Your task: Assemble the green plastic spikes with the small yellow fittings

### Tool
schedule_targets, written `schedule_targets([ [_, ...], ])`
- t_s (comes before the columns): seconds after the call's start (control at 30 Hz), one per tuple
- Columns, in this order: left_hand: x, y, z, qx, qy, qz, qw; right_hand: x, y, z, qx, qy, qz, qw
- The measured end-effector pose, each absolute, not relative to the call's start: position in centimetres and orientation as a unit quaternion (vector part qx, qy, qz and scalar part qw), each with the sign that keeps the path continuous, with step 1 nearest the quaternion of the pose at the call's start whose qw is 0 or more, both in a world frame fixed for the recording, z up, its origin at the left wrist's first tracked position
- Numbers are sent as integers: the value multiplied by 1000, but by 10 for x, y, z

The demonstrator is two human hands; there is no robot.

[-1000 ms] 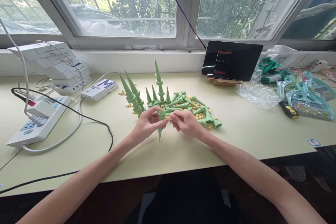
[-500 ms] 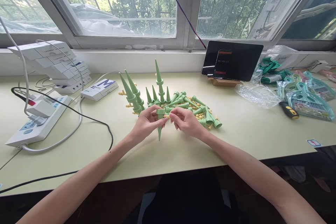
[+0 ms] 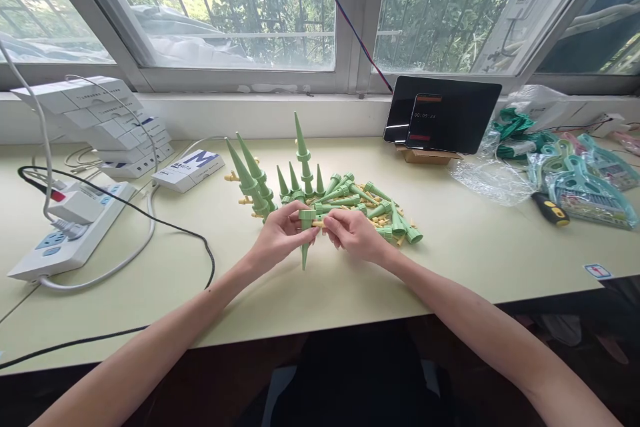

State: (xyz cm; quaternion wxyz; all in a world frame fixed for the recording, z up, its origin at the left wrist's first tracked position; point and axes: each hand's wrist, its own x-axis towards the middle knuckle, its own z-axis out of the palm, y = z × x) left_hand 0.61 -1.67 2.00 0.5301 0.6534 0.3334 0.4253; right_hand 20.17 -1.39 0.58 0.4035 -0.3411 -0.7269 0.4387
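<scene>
A green plastic plant watering spike (image 3: 306,218) points downward between the fingers of my left hand (image 3: 281,230), which is closed around its collar. My right hand (image 3: 354,233) pinches a small yellow valve (image 3: 319,223) at the spike's side; its inner end meets the spike, though my fingers partly hide it. Behind my hands lies a heap of loose green spikes (image 3: 395,217) mixed with yellow valves. Several assembled spikes (image 3: 250,180) stand tip up at the left, yellow valves sticking out of their sides. A taller stacked spike (image 3: 303,153) stands behind my left hand.
White boxes (image 3: 135,127) are stacked at the left beside a power strip (image 3: 75,233) with cables. A tablet and phone (image 3: 445,117) lean near the window. Bagged brush sets (image 3: 583,193) and a yellow-black screwdriver handle (image 3: 550,209) lie at the right.
My right hand has shifted very slightly, with more of the yellow valve showing beside the spike. My left hand keeps the spike almost in place.
</scene>
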Motion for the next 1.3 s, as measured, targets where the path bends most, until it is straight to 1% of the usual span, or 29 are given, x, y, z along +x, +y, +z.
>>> schedule_targets([
  [0.27,6,-16,22,641,342,437,530,202,-13,6,-330,-709,461,419],
  [0.53,6,-16,21,647,333,436,529,203,-13,5,-325,-720,447,420],
  [0.7,7,-17,20,653,324,433,531,202,-13,5,-330,-733,434,408],
  [0.87,8,-16,20,653,317,432,535,202,-13,4,-333,-728,452,393],
  [1.13,6,-16,21,647,333,441,525,201,-14,7,-319,-697,482,424],
  [1.3,7,-16,19,651,334,441,519,201,-14,7,-328,-702,471,422],
])
